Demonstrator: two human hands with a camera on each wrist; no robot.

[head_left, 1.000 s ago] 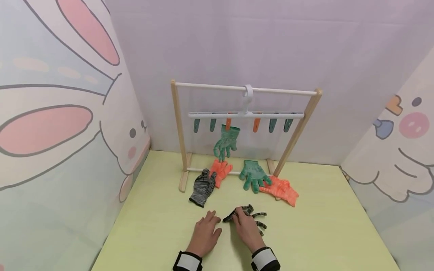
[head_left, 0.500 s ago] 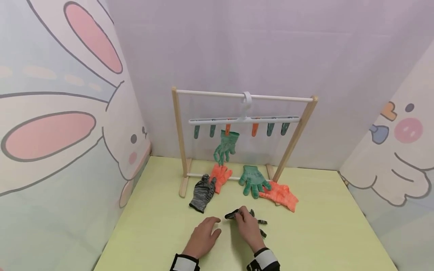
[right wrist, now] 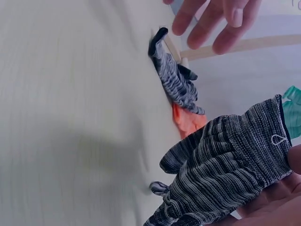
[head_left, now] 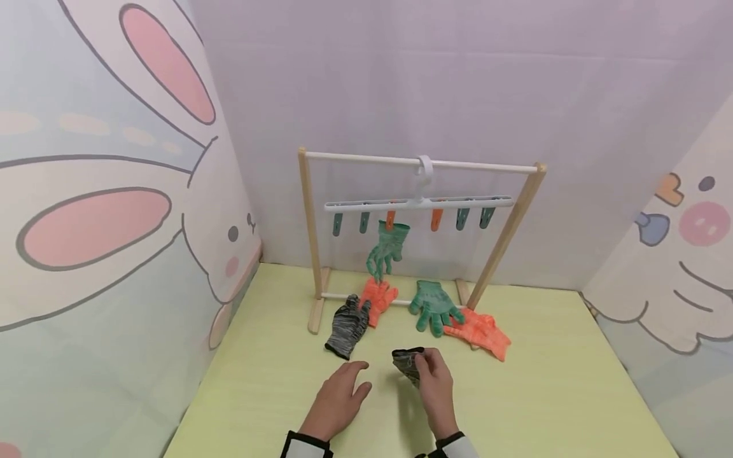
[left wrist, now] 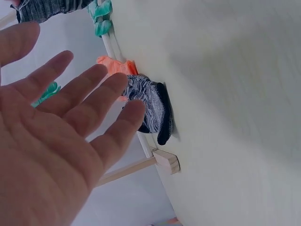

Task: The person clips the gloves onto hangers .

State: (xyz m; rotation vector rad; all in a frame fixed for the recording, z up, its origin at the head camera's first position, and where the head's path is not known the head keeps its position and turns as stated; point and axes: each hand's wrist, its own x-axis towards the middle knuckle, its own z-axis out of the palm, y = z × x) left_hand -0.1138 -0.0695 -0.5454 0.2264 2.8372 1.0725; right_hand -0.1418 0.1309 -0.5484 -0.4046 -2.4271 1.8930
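My right hand (head_left: 438, 389) pinches a black-and-grey knit glove (head_left: 405, 364) by its cuff. In the right wrist view this glove (right wrist: 225, 160) hangs with its fingers sloping down over the table, a small white loop at the cuff. My left hand (head_left: 335, 401) is to its left, fingers spread and relaxed, with nothing in them. Ahead of it lies a second black-and-grey glove (head_left: 347, 327), overlapping an orange glove (head_left: 378, 300). Further right a green glove (head_left: 433, 306) overlaps another orange glove (head_left: 481, 332).
A wooden rack (head_left: 312, 222) with a white top rod stands at the back. From it hangs a white hanger (head_left: 366, 207) with several green and orange clips. One orange clip (head_left: 390, 220) bears a green glove (head_left: 389, 247). Printed curtains surround the yellow table (head_left: 544, 381).
My right hand has raised the black-and-grey glove from the table and turned its cuff upward. My left hand has drawn slightly back to the left.
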